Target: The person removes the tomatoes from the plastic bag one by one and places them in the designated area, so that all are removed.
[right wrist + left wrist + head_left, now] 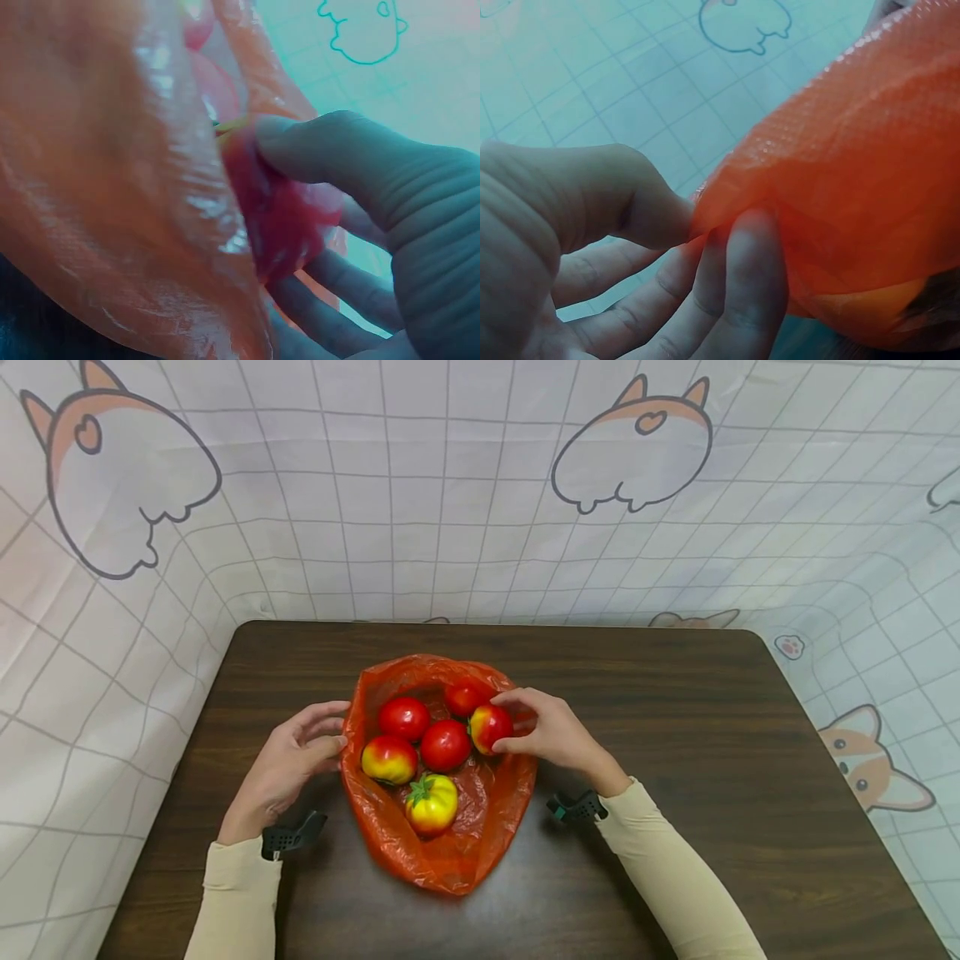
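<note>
An orange-red plastic bag [480,806] lies with its mouth wide on the table, several toy-like tomatoes inside. At its left rim my left hand [296,760] pinches the plastic between thumb and fingers, plain in the left wrist view, where the bag film [855,172] stretches upward. My right hand [555,735] reaches over the right rim and grips a red-and-yellow tomato [489,729], thumb on the near side. In the right wrist view the tomato [292,210] is partly hidden by the bag wall. A yellow tomato [433,806] with green leaves sits nearest the front.
Beside the gripped one are red tomatoes [446,746] and another red-and-yellow tomato [389,760] at the bag's left. The dark wooden table [675,718] stretches out to both sides. A white gridded cloth [450,527] with dog drawings hangs behind and around it.
</note>
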Demonstrator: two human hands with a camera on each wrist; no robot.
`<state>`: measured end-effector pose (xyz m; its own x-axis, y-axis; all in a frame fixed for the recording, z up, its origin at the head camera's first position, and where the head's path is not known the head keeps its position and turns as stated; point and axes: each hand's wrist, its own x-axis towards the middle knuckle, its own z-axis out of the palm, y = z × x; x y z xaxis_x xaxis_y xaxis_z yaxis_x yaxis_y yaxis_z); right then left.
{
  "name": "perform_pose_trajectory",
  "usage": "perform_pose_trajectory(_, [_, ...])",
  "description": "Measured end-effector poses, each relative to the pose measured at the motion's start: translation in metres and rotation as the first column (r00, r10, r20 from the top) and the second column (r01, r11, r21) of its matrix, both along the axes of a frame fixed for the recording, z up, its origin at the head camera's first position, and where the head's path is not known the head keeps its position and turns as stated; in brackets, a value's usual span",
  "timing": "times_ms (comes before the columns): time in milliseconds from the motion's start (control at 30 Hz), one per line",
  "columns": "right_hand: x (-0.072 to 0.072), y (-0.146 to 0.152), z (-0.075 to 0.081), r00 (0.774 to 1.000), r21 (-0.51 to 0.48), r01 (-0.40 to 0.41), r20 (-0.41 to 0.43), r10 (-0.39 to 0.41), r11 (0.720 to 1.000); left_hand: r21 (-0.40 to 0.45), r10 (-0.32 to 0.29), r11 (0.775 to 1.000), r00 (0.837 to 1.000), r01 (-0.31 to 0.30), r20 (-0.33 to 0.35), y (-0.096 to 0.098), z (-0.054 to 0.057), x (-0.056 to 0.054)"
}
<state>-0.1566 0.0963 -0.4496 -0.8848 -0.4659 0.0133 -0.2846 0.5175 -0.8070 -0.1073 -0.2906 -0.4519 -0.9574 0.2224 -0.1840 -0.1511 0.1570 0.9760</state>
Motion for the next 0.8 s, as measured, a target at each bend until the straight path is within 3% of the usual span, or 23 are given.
perform_pose_trajectory(433, [0.0, 0.014, 0.012, 0.997, -0.177, 0.058, 0.065, -0.048, 0.982, -0.003, -0.016, 1.0, 1.0, 0.015, -0.014, 0.0, 0.001, 0.0])
perform_pose_trajectory(800, [0.001, 0.025, 0.023, 0.993, -0.258, 0.106, 0.085, -0.086, 0.96, -0.026, -0.01, 1.0, 1.0, 0.009, -0.013, -0.001, 0.003, 0.003])
